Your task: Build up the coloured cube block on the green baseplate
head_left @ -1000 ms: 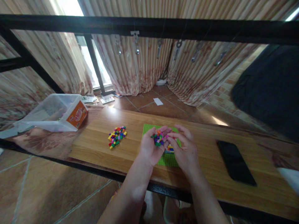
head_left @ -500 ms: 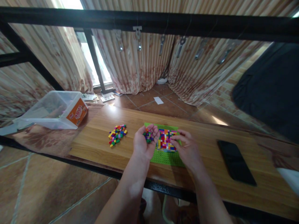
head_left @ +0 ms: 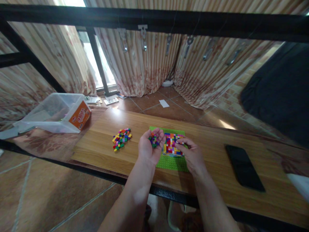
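Observation:
My left hand (head_left: 147, 146), palm up and cupped, holds several small toy bricks (head_left: 154, 141) in green, purple and orange. It is just left of a multicoloured brick block (head_left: 172, 145) built on a green baseplate (head_left: 171, 163). Over the right part of that block, my right hand (head_left: 191, 151) has thumb and forefinger pinched at its top surface. Whatever small piece sits between those fingertips is too small to make out. On the wooden board to the left lies a loose pile of coloured bricks (head_left: 122, 139).
A black phone (head_left: 244, 168) lies on the board (head_left: 96, 148) at the right. To the left stands a clear plastic bin (head_left: 58, 112) with an orange label. A dark metal bar (head_left: 154, 22) with hanging clips crosses above, in front of striped curtains (head_left: 149, 67).
My right hand has drawn in slightly, its fingers more curled at the block's top. My left hand stays cupped around the bricks in almost the same place.

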Tool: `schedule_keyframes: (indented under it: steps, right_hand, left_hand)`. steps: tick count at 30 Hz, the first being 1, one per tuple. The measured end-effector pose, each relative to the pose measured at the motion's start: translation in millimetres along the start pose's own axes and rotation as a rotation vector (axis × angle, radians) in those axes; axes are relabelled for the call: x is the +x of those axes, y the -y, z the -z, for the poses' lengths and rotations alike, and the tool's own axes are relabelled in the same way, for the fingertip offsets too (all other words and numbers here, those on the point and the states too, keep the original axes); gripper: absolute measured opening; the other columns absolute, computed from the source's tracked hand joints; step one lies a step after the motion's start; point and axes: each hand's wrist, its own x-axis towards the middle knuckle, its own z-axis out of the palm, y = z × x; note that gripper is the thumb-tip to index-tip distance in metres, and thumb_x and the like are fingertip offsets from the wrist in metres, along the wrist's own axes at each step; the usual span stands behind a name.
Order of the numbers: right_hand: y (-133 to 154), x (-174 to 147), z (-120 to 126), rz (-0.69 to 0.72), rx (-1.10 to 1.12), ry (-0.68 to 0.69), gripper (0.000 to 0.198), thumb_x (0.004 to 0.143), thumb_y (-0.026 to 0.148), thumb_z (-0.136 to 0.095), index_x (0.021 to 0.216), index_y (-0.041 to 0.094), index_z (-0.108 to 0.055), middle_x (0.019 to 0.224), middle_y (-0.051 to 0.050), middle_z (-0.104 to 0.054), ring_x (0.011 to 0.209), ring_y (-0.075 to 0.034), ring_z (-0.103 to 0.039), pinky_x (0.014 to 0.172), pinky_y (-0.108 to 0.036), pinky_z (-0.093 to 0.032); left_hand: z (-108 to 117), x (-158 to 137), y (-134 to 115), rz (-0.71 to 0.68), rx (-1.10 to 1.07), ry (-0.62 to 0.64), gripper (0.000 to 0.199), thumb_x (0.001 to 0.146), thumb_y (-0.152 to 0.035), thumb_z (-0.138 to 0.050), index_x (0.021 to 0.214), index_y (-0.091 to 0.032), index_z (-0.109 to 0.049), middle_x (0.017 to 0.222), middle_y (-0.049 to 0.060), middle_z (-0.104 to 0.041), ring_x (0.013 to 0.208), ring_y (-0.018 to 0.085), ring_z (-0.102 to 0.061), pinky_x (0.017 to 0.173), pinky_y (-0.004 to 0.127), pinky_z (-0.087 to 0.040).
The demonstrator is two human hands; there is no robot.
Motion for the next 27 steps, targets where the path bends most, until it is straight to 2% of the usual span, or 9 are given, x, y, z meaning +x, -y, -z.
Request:
schedule_keyframes:
  steps: [6, 13, 17, 20, 22, 24, 27]
  right_hand:
    - [-2, -2, -2, -0.044, 0.102, 0.01, 0.024, 0.06, 0.039, -0.085, 0.075, 0.024, -0.073, 0.099, -0.003, -0.071, 0.097, -0.023, -0.066, 0.087, -0.04, -0.052]
    - [-5, -1, -5, -0.043, 0.077, -0.013, 0.024, 0.062, 0.041, -0.083, 0.074, 0.024, -0.073, 0.097, -0.004, -0.072, 0.1, -0.025, -0.065, 0.089, -0.042, -0.051]
    - [4, -3, -2, 0.042, -0.057, -0.06, 0.023, 0.067, 0.043, -0.08, 0.08, 0.024, -0.076, 0.107, -0.007, -0.07, 0.108, -0.027, -0.063, 0.095, -0.047, -0.048]
    - [28, -9, 0, 0.196, -0.23, -0.136, 0.017, 0.076, 0.04, -0.075, 0.084, 0.025, -0.077, 0.114, -0.008, -0.067, 0.112, -0.026, -0.06, 0.1, -0.047, -0.044]
    - [47, -15, -1, 0.288, -0.245, -0.068, 0.013, 0.083, 0.036, -0.069, 0.085, 0.026, -0.076, 0.104, -0.006, -0.069, 0.102, -0.023, -0.064, 0.093, -0.042, -0.048]
    - [64, -21, -5, 0.304, -0.216, 0.137, 0.011, 0.085, 0.034, -0.067, 0.083, 0.026, -0.075, 0.092, -0.004, -0.071, 0.089, -0.021, -0.066, 0.083, -0.037, -0.051]
    - [77, -28, -13, 0.312, -0.279, 0.287, 0.007, 0.085, 0.029, -0.068, 0.087, 0.025, -0.074, 0.091, -0.002, -0.072, 0.087, -0.02, -0.067, 0.082, -0.036, -0.052]
  left_hand:
    - [-1, 0, 1, -0.002, 0.008, -0.006, 0.034, 0.096, -0.02, -0.042, 0.073, -0.01, -0.065, 0.068, 0.008, -0.066, 0.06, 0.012, -0.063, 0.065, 0.024, -0.054]
    - [-2, -2, 6, 0.025, 0.04, 0.023, 0.034, 0.096, -0.023, -0.044, 0.075, -0.009, -0.066, 0.07, 0.009, -0.067, 0.061, 0.013, -0.064, 0.067, 0.025, -0.055]
    - [-4, -4, 8, 0.047, 0.051, 0.08, 0.034, 0.096, -0.026, -0.044, 0.078, -0.009, -0.068, 0.075, 0.012, -0.07, 0.067, 0.016, -0.066, 0.072, 0.027, -0.056]
    - [-5, -6, 10, 0.065, 0.058, 0.123, 0.035, 0.096, -0.028, -0.044, 0.08, -0.009, -0.069, 0.08, 0.014, -0.071, 0.073, 0.018, -0.068, 0.078, 0.029, -0.056]
    - [-6, -7, 12, 0.079, 0.066, 0.146, 0.034, 0.095, -0.028, -0.045, 0.082, -0.009, -0.069, 0.083, 0.015, -0.072, 0.077, 0.019, -0.069, 0.081, 0.03, -0.056]
    - [-6, -7, 13, 0.092, 0.07, 0.153, 0.032, 0.094, -0.028, -0.046, 0.082, -0.009, -0.069, 0.084, 0.015, -0.072, 0.079, 0.019, -0.069, 0.082, 0.031, -0.056]
    - [-6, -7, 15, 0.114, 0.066, 0.167, 0.033, 0.095, -0.029, -0.046, 0.082, -0.009, -0.069, 0.085, 0.014, -0.072, 0.079, 0.019, -0.069, 0.083, 0.031, -0.055]
